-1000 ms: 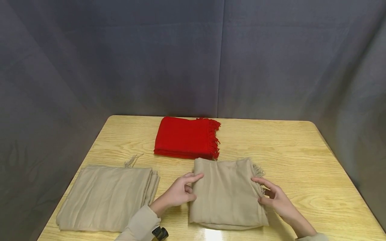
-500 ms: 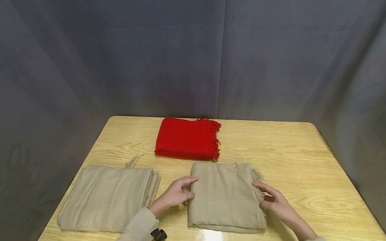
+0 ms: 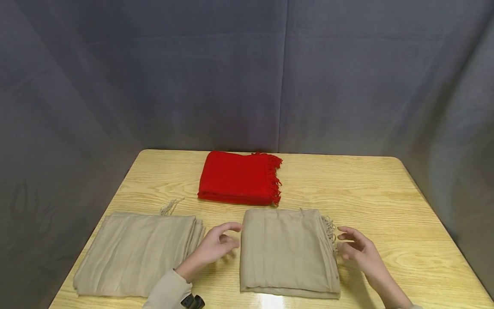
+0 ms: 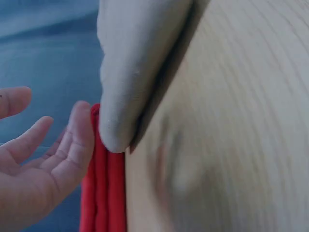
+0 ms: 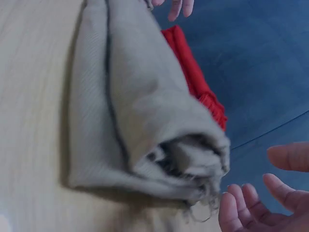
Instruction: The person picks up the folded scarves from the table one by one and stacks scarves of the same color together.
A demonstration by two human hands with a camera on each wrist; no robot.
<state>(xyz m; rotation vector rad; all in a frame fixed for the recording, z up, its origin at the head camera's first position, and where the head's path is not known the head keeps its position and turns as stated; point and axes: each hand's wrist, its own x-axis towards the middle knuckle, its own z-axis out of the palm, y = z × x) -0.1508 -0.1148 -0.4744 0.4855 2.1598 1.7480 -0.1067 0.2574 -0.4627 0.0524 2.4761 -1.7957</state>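
The worktop point(image 3: 366, 184) is pale yellow wood with a streaky grain and rounded far corners. On it lie three folded, fringed cloths, apart from one another: a red cloth point(image 3: 234, 178) towards the far edge, a wide beige cloth point(image 3: 133, 253) at the left, and a squarer beige cloth point(image 3: 287, 253) nearer the middle, its fringe facing right.

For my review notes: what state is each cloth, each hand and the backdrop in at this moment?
Beige cloth between the hands: folded, flat on the table, fringe showing along one side.
Other beige cloth: folded, flat, one tassel sticking out.
Red cloth: folded, fringe at one end.
Left hand: holding nothing.
Right hand: holding nothing.
Dark backdrop: creased.
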